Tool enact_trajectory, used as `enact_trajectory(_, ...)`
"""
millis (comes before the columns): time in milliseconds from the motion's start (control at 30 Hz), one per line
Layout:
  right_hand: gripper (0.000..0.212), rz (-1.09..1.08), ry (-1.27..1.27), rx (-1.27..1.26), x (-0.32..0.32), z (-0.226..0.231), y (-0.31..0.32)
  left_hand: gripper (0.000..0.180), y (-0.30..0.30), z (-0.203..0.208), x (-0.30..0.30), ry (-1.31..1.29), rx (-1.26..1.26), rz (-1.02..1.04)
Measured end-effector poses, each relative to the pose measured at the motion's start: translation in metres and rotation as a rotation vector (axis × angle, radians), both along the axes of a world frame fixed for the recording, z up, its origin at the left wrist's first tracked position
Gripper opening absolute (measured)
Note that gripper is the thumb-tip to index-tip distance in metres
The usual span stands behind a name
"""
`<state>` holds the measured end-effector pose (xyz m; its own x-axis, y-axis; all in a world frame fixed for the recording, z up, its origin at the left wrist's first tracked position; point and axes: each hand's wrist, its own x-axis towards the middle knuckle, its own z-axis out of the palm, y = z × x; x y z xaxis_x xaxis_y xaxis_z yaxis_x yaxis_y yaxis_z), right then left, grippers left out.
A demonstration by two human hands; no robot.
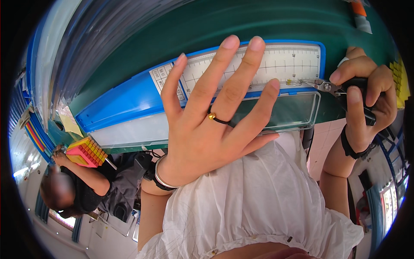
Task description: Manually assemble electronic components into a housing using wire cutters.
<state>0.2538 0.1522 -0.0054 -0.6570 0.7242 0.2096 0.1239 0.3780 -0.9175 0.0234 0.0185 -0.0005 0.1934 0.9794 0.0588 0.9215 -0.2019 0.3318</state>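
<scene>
This looks like a workshop for fine bench work, perhaps a small-parts assembly room. A green-topped counter [276, 21] carries a long blue case [116, 110] with a ruled sheet [276, 64] marked like a measuring scale, and the right hand [379, 93] grips small black-handled pliers [326, 86] at its end. A bristly yellow block [400, 86] stands at the far right. To the left, another person [125, 181] in dark clothes has a hand near a pink and yellow block [84, 152], so the room is shared. Pale floor tiles [325, 144] and a bright window [389, 207] suggest plain working premises.
</scene>
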Motion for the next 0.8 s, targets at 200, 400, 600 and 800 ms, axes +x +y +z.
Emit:
enact_trajectory(200, 0.021, 0.017, -0.007, 0.029, 0.0, 0.0, 0.002, 0.061, 0.001, -0.001, 0.002, 0.003, 0.017, 0.006)
enact_trajectory(400, 0.022, 0.007, -0.018, 0.008, 0.001, 0.002, 0.002, 0.062, 0.002, 0.0, 0.003, 0.005, 0.013, 0.009)
enact_trajectory(600, 0.021, -0.016, -0.007, -0.012, 0.004, 0.0, 0.002, 0.061, 0.004, 0.002, 0.007, 0.059, -0.029, 0.022)
enact_trajectory(800, 0.021, 0.032, -0.013, 0.007, 0.01, 0.002, 0.009, 0.061, 0.004, 0.001, 0.007, 0.078, -0.027, 0.018)
